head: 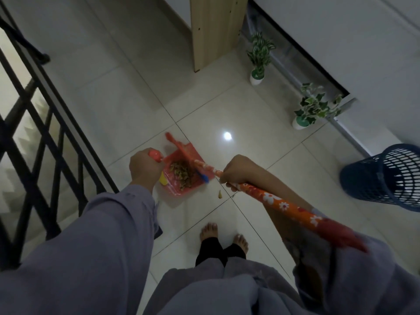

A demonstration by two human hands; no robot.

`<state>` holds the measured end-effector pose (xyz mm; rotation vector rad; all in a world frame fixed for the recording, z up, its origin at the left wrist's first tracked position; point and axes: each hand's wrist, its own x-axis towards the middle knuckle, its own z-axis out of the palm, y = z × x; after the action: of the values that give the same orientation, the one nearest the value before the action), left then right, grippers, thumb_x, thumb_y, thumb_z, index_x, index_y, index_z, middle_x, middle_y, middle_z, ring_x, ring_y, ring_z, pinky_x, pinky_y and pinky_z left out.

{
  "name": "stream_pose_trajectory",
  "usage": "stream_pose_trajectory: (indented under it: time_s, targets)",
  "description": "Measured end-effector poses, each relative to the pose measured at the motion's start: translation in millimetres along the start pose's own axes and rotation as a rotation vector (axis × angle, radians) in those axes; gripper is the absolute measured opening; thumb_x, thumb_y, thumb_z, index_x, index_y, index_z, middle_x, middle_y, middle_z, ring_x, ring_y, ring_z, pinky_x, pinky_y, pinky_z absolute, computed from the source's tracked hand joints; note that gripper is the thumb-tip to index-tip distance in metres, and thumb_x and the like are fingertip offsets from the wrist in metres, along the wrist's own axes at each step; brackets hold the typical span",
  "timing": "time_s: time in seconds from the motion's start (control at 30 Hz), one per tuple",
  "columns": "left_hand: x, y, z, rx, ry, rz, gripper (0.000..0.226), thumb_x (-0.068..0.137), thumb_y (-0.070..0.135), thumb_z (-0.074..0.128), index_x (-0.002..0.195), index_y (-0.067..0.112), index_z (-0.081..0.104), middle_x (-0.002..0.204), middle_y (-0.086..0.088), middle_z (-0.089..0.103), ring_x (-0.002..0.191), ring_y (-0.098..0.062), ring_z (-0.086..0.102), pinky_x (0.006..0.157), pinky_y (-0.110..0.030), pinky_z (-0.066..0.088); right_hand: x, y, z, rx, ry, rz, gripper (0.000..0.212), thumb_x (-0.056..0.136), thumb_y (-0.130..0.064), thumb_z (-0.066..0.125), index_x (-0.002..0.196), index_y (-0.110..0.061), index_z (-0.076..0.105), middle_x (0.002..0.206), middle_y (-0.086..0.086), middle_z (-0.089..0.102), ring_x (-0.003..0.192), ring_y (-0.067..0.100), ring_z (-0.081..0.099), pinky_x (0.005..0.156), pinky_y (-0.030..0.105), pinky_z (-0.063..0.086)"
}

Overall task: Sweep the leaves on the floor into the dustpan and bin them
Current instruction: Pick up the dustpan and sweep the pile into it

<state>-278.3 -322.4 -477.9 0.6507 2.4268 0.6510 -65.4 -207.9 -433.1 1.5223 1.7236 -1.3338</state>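
Observation:
A red dustpan (176, 188) rests on the pale tiled floor ahead of my bare feet, with a heap of dry brown leaves (181, 175) in it. My left hand (144, 165) is closed around the top of the dustpan's upright red handle. My right hand (236, 171) grips the orange flowered broom handle (277, 201). The broom's red head (179, 146) lies across the dustpan's far side. One small yellowish leaf (219, 194) lies on the tile just right of the dustpan. A dark blue mesh bin (386, 178) stands at the right.
A black metal stair railing (41, 123) runs along the left, with steps dropping behind it. Two potted plants (259, 57) (311, 108) stand by the far wall next to a wooden panel (216, 30). A lamp's reflection shines on the tile.

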Motion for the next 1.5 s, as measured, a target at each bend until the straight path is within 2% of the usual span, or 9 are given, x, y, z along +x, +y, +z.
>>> stream_pose_trajectory:
  time_s: [0.1, 0.3, 0.5, 0.73, 0.9, 1.1, 1.17, 1.33, 1.5]
  targets:
    - [-5, 3, -6, -0.032, 0.003, -0.020, 0.020, 0.066, 0.005, 0.072, 0.082, 0.017, 0.073, 0.085, -0.011, 0.074, 0.083, -0.032, 0.068, 0.078, -0.042, 0.058, -12, -4, -16, -0.031, 0.019, -0.010, 0.021, 0.075, -0.013, 0.074, 0.087, 0.003, 0.069, 0.070, 0.011, 0.072, 0.038, 0.011, 0.061, 0.040, 0.019, 0.049]
    - [-40, -8, -10, -0.080, 0.040, 0.006, 0.019, 0.069, 0.003, 0.070, 0.085, 0.012, 0.074, 0.087, -0.014, 0.074, 0.085, -0.034, 0.068, 0.077, -0.042, 0.058, -34, 21, -28, -0.012, 0.137, 0.003, 0.015, 0.077, -0.013, 0.074, 0.072, -0.002, 0.063, 0.047, 0.002, 0.063, 0.028, 0.007, 0.056, 0.035, 0.017, 0.045]
    - [-95, -26, -6, -0.107, 0.081, -0.012, 0.019, 0.071, 0.001, 0.069, 0.087, 0.010, 0.075, 0.092, -0.015, 0.074, 0.089, -0.035, 0.068, 0.079, -0.047, 0.058, -61, 81, -16, -0.023, 0.229, 0.023, 0.015, 0.076, -0.016, 0.074, 0.080, -0.004, 0.064, 0.057, 0.004, 0.066, 0.030, 0.005, 0.057, 0.037, 0.017, 0.045]
    - [-170, -48, 0, -0.121, 0.112, -0.015, 0.020, 0.069, 0.000, 0.068, 0.081, 0.014, 0.074, 0.088, -0.011, 0.074, 0.084, -0.031, 0.068, 0.076, -0.040, 0.059, -101, 139, 2, -0.068, 0.248, 0.055, 0.021, 0.076, -0.018, 0.074, 0.069, -0.007, 0.058, 0.033, -0.005, 0.058, 0.027, 0.004, 0.056, 0.035, 0.017, 0.042]
    - [-203, -61, 9, -0.121, 0.073, -0.064, 0.020, 0.069, -0.002, 0.066, 0.078, 0.015, 0.073, 0.087, -0.011, 0.074, 0.084, -0.032, 0.068, 0.075, -0.042, 0.060, -117, 166, 22, -0.103, 0.257, 0.056, 0.020, 0.075, -0.018, 0.074, 0.068, -0.006, 0.060, 0.040, -0.003, 0.061, 0.029, 0.004, 0.057, 0.040, 0.020, 0.044]
    - [-219, -77, 32, -0.089, 0.002, -0.054, 0.017, 0.067, 0.004, 0.071, 0.078, 0.018, 0.073, 0.086, -0.009, 0.073, 0.084, -0.030, 0.068, 0.078, -0.039, 0.058, -118, 178, 64, -0.111, 0.220, 0.071, 0.015, 0.077, -0.011, 0.069, 0.070, -0.005, 0.057, 0.057, 0.003, 0.065, 0.029, 0.006, 0.056, 0.032, 0.012, 0.038]
    - [-222, -84, 41, -0.066, 0.000, -0.046, 0.018, 0.069, 0.004, 0.070, 0.081, 0.015, 0.074, 0.089, -0.011, 0.074, 0.086, -0.031, 0.068, 0.080, -0.041, 0.058, -116, 180, 85, -0.104, 0.179, 0.080, 0.013, 0.077, -0.009, 0.067, 0.074, -0.004, 0.055, 0.063, 0.006, 0.066, 0.034, 0.009, 0.059, 0.034, 0.015, 0.041]
    - [-220, -96, 49, -0.076, 0.004, -0.061, 0.021, 0.069, 0.001, 0.069, 0.085, 0.013, 0.075, 0.091, -0.012, 0.075, 0.088, -0.032, 0.068, 0.082, -0.042, 0.058, -127, 183, 120, -0.039, 0.004, 0.064, 0.020, 0.077, -0.011, 0.071, 0.087, 0.006, 0.068, 0.057, 0.006, 0.065, 0.031, 0.007, 0.057, 0.035, 0.016, 0.044]
    - [-218, -95, 45, -0.091, -0.009, -0.078, 0.021, 0.070, 0.000, 0.069, 0.086, 0.012, 0.074, 0.092, -0.013, 0.075, 0.089, -0.033, 0.068, 0.083, -0.043, 0.058, -151, 172, 89, 0.017, -0.004, 0.033, 0.023, 0.079, -0.015, 0.072, 0.090, 0.005, 0.073, 0.058, 0.004, 0.065, 0.030, 0.004, 0.054, 0.037, 0.013, 0.042]
